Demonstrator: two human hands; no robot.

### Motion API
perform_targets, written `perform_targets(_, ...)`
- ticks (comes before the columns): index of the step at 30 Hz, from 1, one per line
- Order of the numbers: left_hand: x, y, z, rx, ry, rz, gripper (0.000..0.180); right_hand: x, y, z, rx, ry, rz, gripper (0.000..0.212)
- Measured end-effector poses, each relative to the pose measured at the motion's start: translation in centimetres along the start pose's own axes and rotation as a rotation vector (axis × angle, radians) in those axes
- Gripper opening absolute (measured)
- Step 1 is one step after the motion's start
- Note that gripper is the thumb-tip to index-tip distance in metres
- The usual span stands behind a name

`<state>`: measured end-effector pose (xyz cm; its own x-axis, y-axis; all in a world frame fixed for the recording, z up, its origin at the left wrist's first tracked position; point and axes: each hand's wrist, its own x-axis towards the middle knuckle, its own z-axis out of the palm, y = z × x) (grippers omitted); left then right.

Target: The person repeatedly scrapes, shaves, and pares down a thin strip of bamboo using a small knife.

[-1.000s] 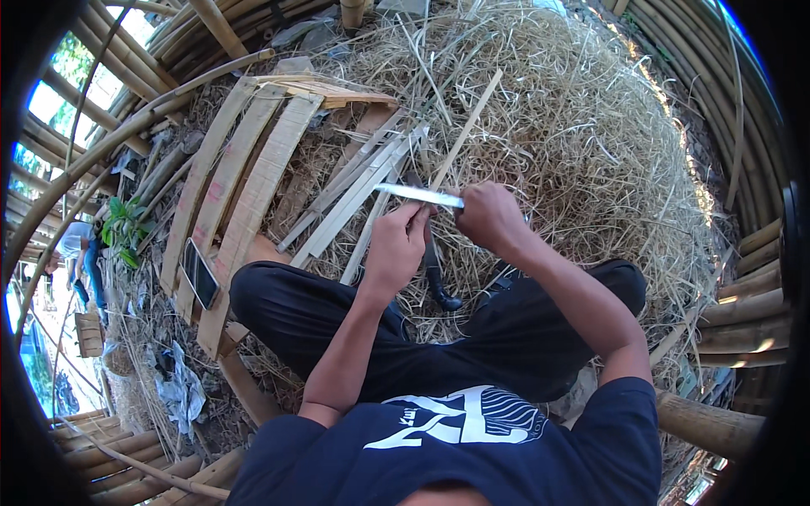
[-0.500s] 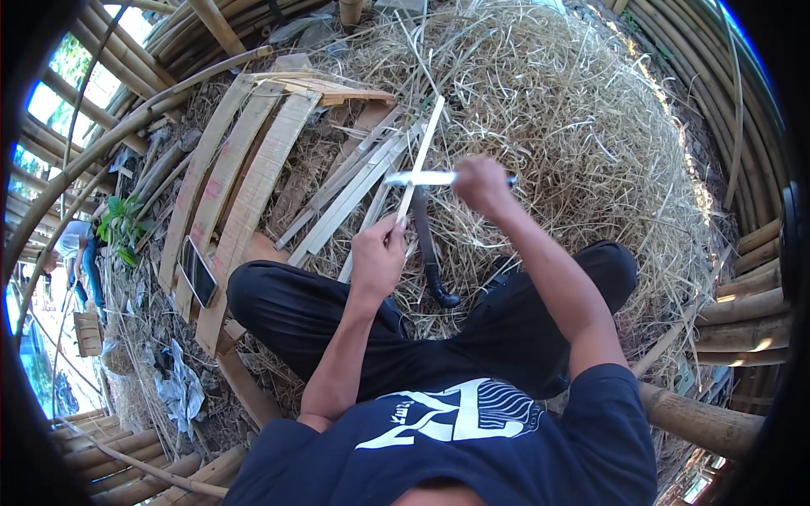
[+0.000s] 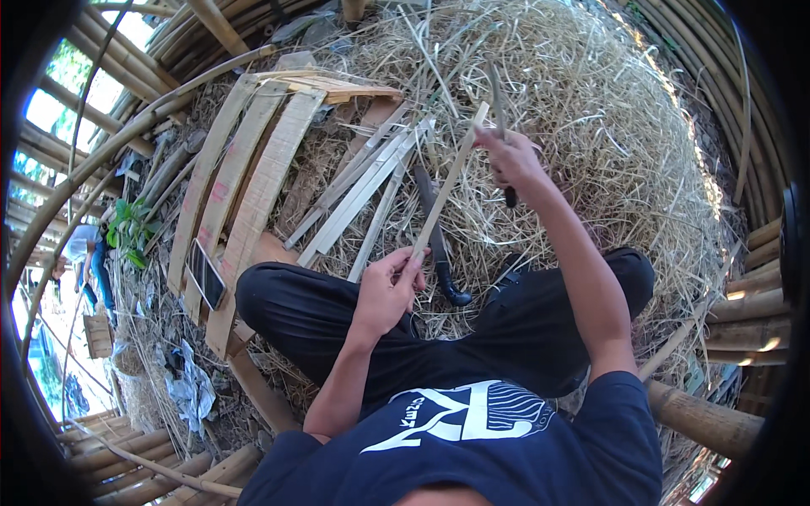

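Observation:
My left hand is closed around the lower part of a thin pale bamboo strip, which slants up and to the right. In my right hand is a knife; its blade points away from me and the dark handle end shows below the fist. The right thumb and finger are at the strip's far end, seemingly pinching it. Between my knees lies a long blade with a dark curved handle, partly behind the strip. Several split bamboo strips lie to the left of it.
A heap of straw-like shavings spreads ahead and right. At left stands a slatted wooden piece with a phone on it. Bamboo poles surround me. A person is far left, beyond a green plant.
My right hand has turned the knife from lying across the strip to pointing away, and its fingers have come to the strip's far end. The strip has tilted further right.

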<state>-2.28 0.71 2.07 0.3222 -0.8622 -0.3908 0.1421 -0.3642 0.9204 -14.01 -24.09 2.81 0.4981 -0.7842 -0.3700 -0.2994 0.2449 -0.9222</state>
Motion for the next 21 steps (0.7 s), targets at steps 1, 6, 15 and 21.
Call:
perform_targets(1, 0.2, 0.2, 0.4, -0.012, -0.044, -0.003, 0.028, 0.2, 0.4, 0.1, 0.118, -0.048, -0.046, 0.035)
perform_targets(6, 2.4, 1.2, 2.2, -0.141, -0.125, 0.008, 0.031, -0.6, 0.4, 0.3, 0.186, -0.043, -0.034, 0.028)
perform_targets(15, 5.8, 1.0, 1.1, -0.149, -0.006, 0.057, 0.027, -4.6, -1.2, 1.3, -0.699, -0.037, -0.141, 0.043)
perform_targets(21, 6.0, 0.9, 1.2, -0.13, -0.016, 0.099, 0.027, -4.8, 2.8, 2.2, -0.82, -0.24, -0.512, 0.034)
